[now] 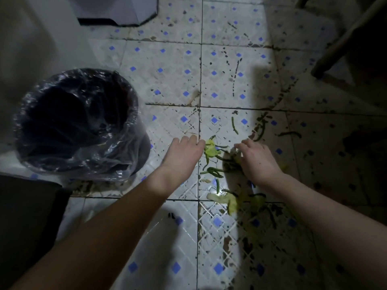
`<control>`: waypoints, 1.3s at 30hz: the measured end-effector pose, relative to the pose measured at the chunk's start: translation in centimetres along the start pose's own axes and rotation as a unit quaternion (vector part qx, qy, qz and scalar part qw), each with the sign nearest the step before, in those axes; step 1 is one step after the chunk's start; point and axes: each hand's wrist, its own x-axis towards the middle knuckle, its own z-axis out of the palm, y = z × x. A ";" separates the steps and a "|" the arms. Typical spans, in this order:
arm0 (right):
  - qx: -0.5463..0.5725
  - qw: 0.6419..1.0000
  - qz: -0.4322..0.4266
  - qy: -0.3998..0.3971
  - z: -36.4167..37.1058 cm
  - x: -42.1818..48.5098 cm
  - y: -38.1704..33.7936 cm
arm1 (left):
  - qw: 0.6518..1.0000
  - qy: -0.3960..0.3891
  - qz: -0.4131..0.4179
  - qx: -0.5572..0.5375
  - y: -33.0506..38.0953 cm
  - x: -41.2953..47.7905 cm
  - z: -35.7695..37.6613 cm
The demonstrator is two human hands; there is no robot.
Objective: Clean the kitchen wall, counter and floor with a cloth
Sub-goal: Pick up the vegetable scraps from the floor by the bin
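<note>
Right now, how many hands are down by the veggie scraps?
2. The left hand is nearer the bin, fingertips at a yellow leaf; the right hand is over the green stems. Neither is hidden.

The floor was laid in glossy glazed tile, white with blue diamonds, smeared and speckled with dark grime. The bin at left was lined with thin, crinkled, shiny clear plastic.
</note>
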 end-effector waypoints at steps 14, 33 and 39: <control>0.066 0.998 0.004 -0.011 2.3 1.4 2.4 | 0.999 -0.031 0.013 -0.040 1.7 4.9 3.7; 0.112 0.993 -0.045 0.005 3.6 3.5 0.3 | 0.979 0.015 -0.055 -0.194 -0.2 4.4 3.1; 0.109 0.990 -0.080 -0.041 4.3 4.3 -1.5 | 0.984 -0.004 -0.087 -0.155 -1.4 3.0 3.1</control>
